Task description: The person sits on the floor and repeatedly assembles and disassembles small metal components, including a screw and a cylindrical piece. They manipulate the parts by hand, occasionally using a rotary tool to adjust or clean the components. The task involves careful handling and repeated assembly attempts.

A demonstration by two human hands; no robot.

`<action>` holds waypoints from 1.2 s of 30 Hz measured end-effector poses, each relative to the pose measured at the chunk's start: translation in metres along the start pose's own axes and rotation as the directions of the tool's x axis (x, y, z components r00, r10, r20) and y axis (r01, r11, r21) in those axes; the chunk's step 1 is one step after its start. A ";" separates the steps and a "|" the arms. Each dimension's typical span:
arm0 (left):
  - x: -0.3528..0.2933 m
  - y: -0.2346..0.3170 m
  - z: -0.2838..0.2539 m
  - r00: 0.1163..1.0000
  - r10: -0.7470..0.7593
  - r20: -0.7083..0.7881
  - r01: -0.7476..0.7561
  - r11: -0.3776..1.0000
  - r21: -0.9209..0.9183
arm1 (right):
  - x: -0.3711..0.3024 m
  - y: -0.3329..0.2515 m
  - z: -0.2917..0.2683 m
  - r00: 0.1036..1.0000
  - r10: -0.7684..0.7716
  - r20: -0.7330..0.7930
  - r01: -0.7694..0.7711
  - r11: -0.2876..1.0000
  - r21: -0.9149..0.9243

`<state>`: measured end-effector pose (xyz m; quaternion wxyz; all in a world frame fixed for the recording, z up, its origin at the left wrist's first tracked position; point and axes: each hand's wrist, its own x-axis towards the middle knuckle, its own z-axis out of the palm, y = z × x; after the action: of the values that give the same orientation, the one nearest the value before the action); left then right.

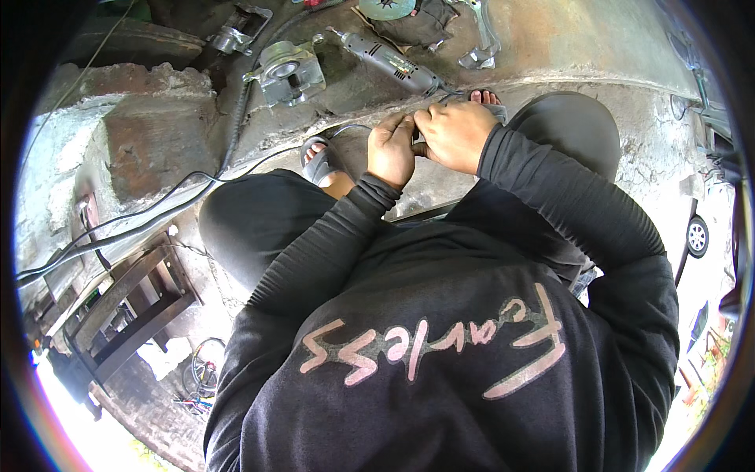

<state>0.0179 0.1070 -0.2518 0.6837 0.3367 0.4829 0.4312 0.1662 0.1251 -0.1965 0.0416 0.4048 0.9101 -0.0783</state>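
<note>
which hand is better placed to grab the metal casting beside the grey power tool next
Probably the left hand: the metal casting lies ahead and to its left, while the right hand is farther away.

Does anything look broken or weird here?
Yes, the brown-and-white block at upper left looks chipped: its edge is jagged and its surface patchy. No spill stands out.

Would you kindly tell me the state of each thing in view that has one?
Left hand: fingers curled inward.
Right hand: fingers curled, meeting the left; anything held between them is hidden.
Grey power tool: lying down, ungripped; on or off cannot be told.
Larger metal casting: set down, ungripped.
Dark cloth: rumpled.
Left sandal: worn.
</note>
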 end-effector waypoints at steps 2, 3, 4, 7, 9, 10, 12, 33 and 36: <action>-0.001 -0.005 0.000 1.000 0.002 -0.002 -0.002 1.000 0.013 | -0.001 -0.002 0.001 0.998 0.029 0.064 -0.031 0.999 0.024; -0.001 -0.007 0.000 1.000 0.028 -0.007 -0.028 0.999 0.040 | -0.001 -0.002 0.001 0.994 0.043 0.096 -0.047 0.998 0.035; -0.001 -0.009 0.000 0.999 0.040 -0.015 -0.039 0.997 0.070 | -0.001 -0.003 0.001 0.998 0.028 0.063 -0.030 0.999 0.038; 0.001 -0.010 -0.001 0.997 0.069 -0.036 -0.065 0.992 0.105 | 0.000 -0.002 0.000 1.000 -0.002 0.004 0.001 0.999 0.043; 0.001 -0.007 -0.001 0.994 0.107 -0.039 -0.101 0.987 0.124 | 0.002 -0.001 0.000 1.000 0.005 0.009 -0.006 0.999 0.044; 0.001 -0.005 0.000 0.993 0.103 -0.050 -0.095 0.985 0.144 | 0.004 0.001 -0.001 1.000 0.000 0.007 0.000 0.999 0.045; 0.000 0.000 0.001 0.988 0.147 -0.046 -0.136 0.971 0.198 | 0.005 0.002 -0.002 1.000 -0.021 -0.004 0.021 0.999 0.042; -0.014 0.010 0.011 0.991 0.005 -0.131 -0.001 0.999 0.032 | 0.003 -0.001 -0.014 0.999 -0.035 -0.012 0.036 0.997 0.068; -0.017 0.011 0.012 0.990 -0.008 -0.144 0.014 0.999 0.038 | 0.003 -0.002 -0.013 0.999 -0.031 0.023 0.028 0.995 0.099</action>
<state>0.0235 0.0951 -0.2324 0.6427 0.3154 0.5411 0.4411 0.1623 0.1281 -0.1839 0.0313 0.3918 0.9105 -0.1287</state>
